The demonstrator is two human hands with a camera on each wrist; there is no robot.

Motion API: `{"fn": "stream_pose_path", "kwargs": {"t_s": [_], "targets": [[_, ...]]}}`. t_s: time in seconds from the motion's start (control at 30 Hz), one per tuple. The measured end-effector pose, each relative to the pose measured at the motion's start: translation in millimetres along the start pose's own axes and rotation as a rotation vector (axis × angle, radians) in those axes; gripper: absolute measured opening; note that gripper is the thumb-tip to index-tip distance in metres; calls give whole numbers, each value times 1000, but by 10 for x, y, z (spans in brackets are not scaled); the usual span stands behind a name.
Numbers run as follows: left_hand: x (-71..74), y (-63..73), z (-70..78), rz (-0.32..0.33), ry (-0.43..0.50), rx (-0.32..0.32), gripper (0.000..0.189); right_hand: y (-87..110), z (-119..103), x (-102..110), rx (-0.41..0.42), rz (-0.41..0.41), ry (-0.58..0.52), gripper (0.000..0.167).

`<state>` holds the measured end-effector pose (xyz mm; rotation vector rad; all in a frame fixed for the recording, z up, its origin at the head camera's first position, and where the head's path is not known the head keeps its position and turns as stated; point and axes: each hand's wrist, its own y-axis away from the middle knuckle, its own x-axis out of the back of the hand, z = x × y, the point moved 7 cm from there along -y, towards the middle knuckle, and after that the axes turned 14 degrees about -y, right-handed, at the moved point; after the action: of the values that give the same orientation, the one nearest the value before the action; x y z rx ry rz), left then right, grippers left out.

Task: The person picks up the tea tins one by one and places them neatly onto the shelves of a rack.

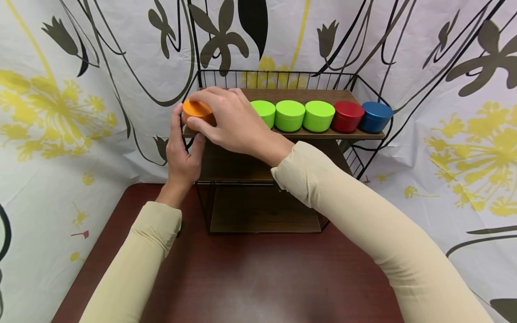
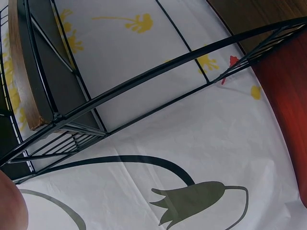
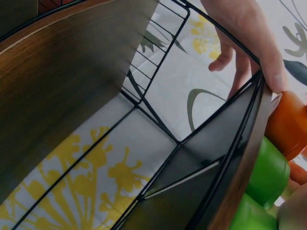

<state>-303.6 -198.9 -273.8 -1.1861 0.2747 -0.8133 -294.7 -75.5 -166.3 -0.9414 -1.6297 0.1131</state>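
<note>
An orange round tin [image 1: 196,112] stands at the left end of the rack's top shelf [image 1: 246,95]. My right hand [image 1: 238,119] reaches across and grips it, thumb on the near side and fingers over the lid. At its left side is my left hand [image 1: 183,148], fingers pointing up along the tin and thumb low by the shelf's front edge. In the right wrist view, the left hand [image 3: 244,38] has a digit at the shelf corner, right beside the orange tin [image 3: 288,124]. Green tins [image 1: 290,115] stand right of my right hand, which partly hides one.
A red tin [image 1: 348,116] and a blue tin [image 1: 375,116] finish the row on the right. The black wire rack has lower wooden shelves [image 1: 264,210] and stands on a dark red table [image 1: 262,278]. Patterned cloth [image 1: 121,54] hangs behind and at both sides.
</note>
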Motion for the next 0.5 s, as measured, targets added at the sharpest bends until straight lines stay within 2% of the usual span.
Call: {"fn": "stream_pose_path", "kwargs": {"t_s": [0.3, 0.5], "targets": [[19, -9, 8, -1, 6, -1, 80, -46, 24, -56, -79, -32, 100, 43], [17, -3, 5, 2, 14, -11, 77, -70, 61, -90, -126, -71, 120, 44]]}}
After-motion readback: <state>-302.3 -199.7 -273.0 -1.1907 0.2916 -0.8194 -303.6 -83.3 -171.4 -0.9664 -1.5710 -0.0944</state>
